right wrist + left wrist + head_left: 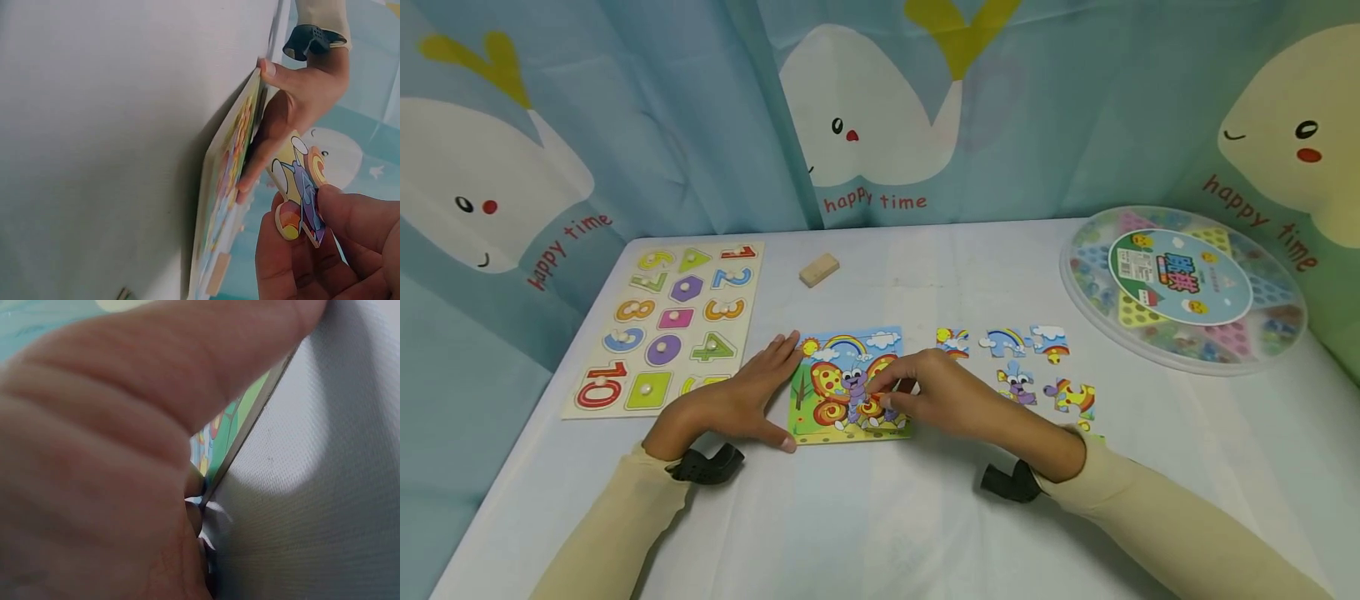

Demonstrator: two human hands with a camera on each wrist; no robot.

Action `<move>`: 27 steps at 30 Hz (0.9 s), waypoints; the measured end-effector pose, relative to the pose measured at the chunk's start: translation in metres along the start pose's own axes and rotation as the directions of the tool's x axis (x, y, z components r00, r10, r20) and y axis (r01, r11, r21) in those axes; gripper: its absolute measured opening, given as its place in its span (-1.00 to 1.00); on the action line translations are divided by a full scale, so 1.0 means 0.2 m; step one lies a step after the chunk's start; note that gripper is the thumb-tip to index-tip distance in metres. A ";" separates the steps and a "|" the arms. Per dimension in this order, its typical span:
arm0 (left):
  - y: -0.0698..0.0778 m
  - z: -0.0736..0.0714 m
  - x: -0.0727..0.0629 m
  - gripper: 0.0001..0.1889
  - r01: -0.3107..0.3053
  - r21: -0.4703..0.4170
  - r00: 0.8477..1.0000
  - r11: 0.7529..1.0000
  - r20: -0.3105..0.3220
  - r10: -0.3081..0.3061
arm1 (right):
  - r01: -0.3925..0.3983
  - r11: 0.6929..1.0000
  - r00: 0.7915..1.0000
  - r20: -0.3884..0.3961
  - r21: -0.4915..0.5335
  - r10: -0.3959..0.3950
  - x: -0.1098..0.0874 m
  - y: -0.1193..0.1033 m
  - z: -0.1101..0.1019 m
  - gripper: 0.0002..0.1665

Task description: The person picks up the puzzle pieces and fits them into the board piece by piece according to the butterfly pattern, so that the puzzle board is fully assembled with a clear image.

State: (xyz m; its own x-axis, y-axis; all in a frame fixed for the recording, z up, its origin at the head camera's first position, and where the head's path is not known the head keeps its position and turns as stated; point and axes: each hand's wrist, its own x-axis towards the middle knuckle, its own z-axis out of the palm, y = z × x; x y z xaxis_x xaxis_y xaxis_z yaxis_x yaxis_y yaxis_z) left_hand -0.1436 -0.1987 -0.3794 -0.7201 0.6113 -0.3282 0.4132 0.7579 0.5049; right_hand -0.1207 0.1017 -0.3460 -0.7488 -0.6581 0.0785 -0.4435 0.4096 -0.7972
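Observation:
A square puzzle board [812,437] with a cartoon butterfly, sun and rainbow lies on the white table. My left hand [737,402] rests along its left edge, fingers stretched out past the upper corner and thumb near the lower one. Over the board's lower right part, my right hand [942,390] pinches a jigsaw piece [302,187] between thumb and fingers. That piece carries purple, yellow and orange artwork and stands tilted off the board in the right wrist view. In the left wrist view, my left thumb [250,350] covers much of the board's edge.
Several loose jigsaw pieces [1017,385] lie right of the board. A number-and-shape peg board [651,329] is at the left, a wooden block [819,269] at the back, and a round Chinese checkers box [1180,283] at the back right. A curtain [700,125] hangs behind.

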 end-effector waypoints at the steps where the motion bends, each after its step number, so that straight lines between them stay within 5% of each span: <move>1: 0.00 0.00 0.00 0.36 -0.002 -0.001 1.000 1.000 -0.002 0.002 | 0.004 1.000 1.000 0.001 0.007 -0.004 0.01 0.00 0.00 -0.81; 19: 0.01 -0.01 0.02 0.35 -0.004 0.005 1.000 1.000 0.013 0.004 | -0.023 1.000 0.999 0.039 0.012 0.023 0.10 -0.01 0.03 -0.83; 27: 0.00 -0.01 0.00 0.35 -0.002 -0.002 1.000 1.000 0.008 0.002 | -0.119 0.992 0.987 0.115 0.045 0.114 0.17 -0.03 0.06 -0.82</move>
State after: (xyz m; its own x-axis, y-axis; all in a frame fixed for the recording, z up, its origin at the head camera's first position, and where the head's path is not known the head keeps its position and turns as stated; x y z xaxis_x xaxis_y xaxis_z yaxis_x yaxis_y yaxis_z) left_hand -0.1444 -0.1991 -0.3774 -0.7151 0.6143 -0.3336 0.4133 0.7564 0.5069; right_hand -0.1371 0.0692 -0.3449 -0.7329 -0.6754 -0.0818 -0.3283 0.4565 -0.8269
